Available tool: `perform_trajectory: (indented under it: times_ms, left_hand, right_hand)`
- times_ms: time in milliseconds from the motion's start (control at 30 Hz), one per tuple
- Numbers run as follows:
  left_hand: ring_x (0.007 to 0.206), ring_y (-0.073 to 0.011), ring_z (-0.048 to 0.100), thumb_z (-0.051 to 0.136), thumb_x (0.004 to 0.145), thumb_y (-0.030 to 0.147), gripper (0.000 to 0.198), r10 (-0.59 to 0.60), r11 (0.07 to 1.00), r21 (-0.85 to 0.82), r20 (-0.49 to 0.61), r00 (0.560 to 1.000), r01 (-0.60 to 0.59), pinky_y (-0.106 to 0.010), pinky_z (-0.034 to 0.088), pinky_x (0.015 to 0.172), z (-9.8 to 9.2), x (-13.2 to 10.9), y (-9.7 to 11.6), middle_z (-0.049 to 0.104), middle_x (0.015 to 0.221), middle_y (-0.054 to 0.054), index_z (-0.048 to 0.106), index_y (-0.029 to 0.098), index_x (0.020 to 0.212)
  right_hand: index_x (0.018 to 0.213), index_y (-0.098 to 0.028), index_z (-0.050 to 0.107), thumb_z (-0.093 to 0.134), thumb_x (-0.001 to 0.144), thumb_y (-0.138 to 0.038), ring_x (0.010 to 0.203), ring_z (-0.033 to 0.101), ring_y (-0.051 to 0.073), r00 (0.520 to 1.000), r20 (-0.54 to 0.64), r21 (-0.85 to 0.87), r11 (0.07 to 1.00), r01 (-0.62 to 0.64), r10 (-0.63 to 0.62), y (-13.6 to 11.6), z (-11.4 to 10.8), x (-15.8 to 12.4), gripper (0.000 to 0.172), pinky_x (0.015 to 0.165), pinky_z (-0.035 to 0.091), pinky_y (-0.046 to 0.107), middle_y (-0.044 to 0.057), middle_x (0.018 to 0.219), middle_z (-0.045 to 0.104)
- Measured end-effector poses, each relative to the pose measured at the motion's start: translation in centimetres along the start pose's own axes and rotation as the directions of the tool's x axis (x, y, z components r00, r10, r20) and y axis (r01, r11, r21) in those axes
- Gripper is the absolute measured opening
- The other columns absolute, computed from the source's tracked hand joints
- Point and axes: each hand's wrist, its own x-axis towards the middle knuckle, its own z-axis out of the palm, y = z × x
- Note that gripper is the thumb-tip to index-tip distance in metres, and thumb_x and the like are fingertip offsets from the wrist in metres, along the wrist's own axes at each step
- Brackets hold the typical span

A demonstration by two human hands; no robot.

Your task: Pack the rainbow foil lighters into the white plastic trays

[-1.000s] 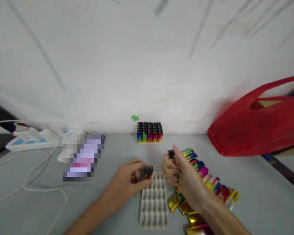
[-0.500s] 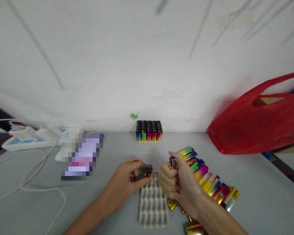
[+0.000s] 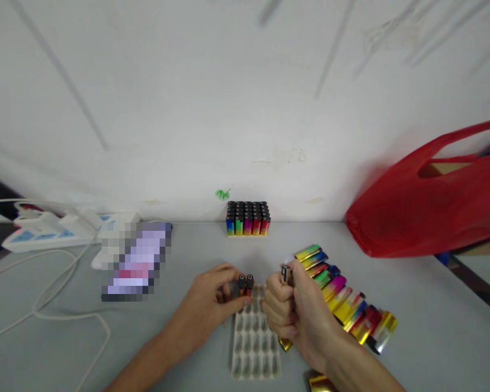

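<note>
My right hand (image 3: 296,310) is a fist wrapped round a lighter (image 3: 286,272), whose dark metal top sticks up above the thumb. My left hand (image 3: 212,305) rests at the far left corner of a white slotted tray (image 3: 255,348), fingers curled against two upright lighters (image 3: 245,284) that stand in the tray's far row. A row of loose shiny lighters (image 3: 345,302) in gold and rainbow colours lies on the table just right of my right hand.
A full tray of rainbow lighters (image 3: 247,218) stands against the white wall. A red plastic bag (image 3: 428,212) lies at the right. A blurred-out flat object (image 3: 134,261), a white power strip (image 3: 44,231) and cables (image 3: 65,310) lie at the left on the grey table (image 3: 188,250).
My right hand has closed from loose fingers into a fist round the lighter and moved a little down and left, towards the tray. The left hand has stayed put.
</note>
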Motion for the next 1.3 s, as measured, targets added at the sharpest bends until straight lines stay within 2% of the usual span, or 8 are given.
perform_trajectory:
  times_ms: [233,333,500,767,1033,1200,1300]
  left_hand:
    - [0.079,-0.0176,0.064,0.082,0.091,0.036,0.016,-0.003,1.0,-0.015,-0.003,1.0,0.003,-0.024,0.045,0.065,0.04,-0.04,-0.15,0.068,0.093,-0.001,0.079,0.02,0.092]
    - [0.077,-0.0168,0.063,0.081,0.092,0.036,0.016,0.002,1.0,-0.011,0.001,1.0,-0.002,-0.025,0.045,0.065,0.03,-0.03,-0.16,0.068,0.094,-0.001,0.08,0.02,0.093]
    - [0.079,-0.0174,0.065,0.081,0.091,0.034,0.013,0.004,1.0,-0.014,0.0,1.0,-0.004,-0.024,0.045,0.065,0.1,0.0,-0.17,0.069,0.096,-0.001,0.08,0.021,0.093]
    - [0.075,-0.0158,0.062,0.08,0.091,0.033,0.013,0.001,1.0,-0.003,0.004,1.0,-0.001,-0.024,0.044,0.065,0.08,-0.09,-0.33,0.066,0.093,0.0,0.078,0.02,0.092]
    - [0.075,-0.0169,0.062,0.08,0.09,0.034,0.014,-0.009,1.0,-0.016,0.008,1.0,0.009,-0.025,0.045,0.065,-0.01,-0.04,-0.08,0.067,0.094,0.0,0.079,0.02,0.094]
    - [0.079,-0.018,0.064,0.08,0.09,0.033,0.014,-0.002,1.0,-0.028,0.002,1.0,0.002,-0.025,0.045,0.066,0.09,-0.01,-0.11,0.067,0.094,-0.001,0.079,0.02,0.092]
    - [0.078,-0.0171,0.064,0.081,0.091,0.035,0.015,0.004,0.999,-0.034,0.0,1.0,-0.004,-0.025,0.046,0.066,0.15,0.06,-0.28,0.066,0.094,0.0,0.079,0.02,0.092]
  right_hand:
    - [0.055,-0.028,0.021,0.044,0.101,-0.07,0.041,0.005,0.006,0.993,0.013,0.048,0.992,-0.116,0.115,-0.25,-0.64,0.7,0.066,0.037,0.003,0.021,-0.012,0.046,0.014]
    - [0.053,-0.028,0.021,0.038,0.102,-0.073,0.04,0.005,0.006,0.992,0.002,0.032,0.992,-0.125,0.125,-0.48,-0.67,0.79,0.069,0.036,0.003,0.021,-0.012,0.045,0.015]
    - [0.052,-0.028,0.021,0.053,0.092,-0.061,0.04,0.006,0.006,0.997,0.014,0.014,0.997,-0.078,0.078,-0.34,-0.51,0.65,0.061,0.036,0.004,0.021,-0.012,0.045,0.014]
    - [0.055,-0.028,0.023,0.065,0.086,-0.059,0.042,0.007,0.005,1.0,0.021,0.002,1.0,0.0,-0.001,0.14,-0.04,0.14,0.061,0.038,0.007,0.02,-0.013,0.048,0.015]
    - [0.056,-0.027,0.025,0.075,0.086,-0.061,0.042,0.009,0.004,0.999,0.043,0.044,0.999,0.001,-0.003,0.36,-0.1,0.05,0.067,0.038,0.007,0.019,-0.013,0.048,0.018]
    - [0.056,-0.027,0.025,0.078,0.083,-0.069,0.043,0.009,0.005,0.994,0.075,0.079,0.994,-0.081,0.075,-0.06,-0.6,0.62,0.073,0.037,0.007,0.021,-0.013,0.048,0.017]
    - [0.061,-0.025,0.035,0.081,0.08,-0.075,0.047,0.009,0.006,0.997,0.03,0.045,0.997,-0.068,0.067,-0.23,-0.55,0.96,0.07,0.039,0.009,0.02,-0.013,0.053,0.02]
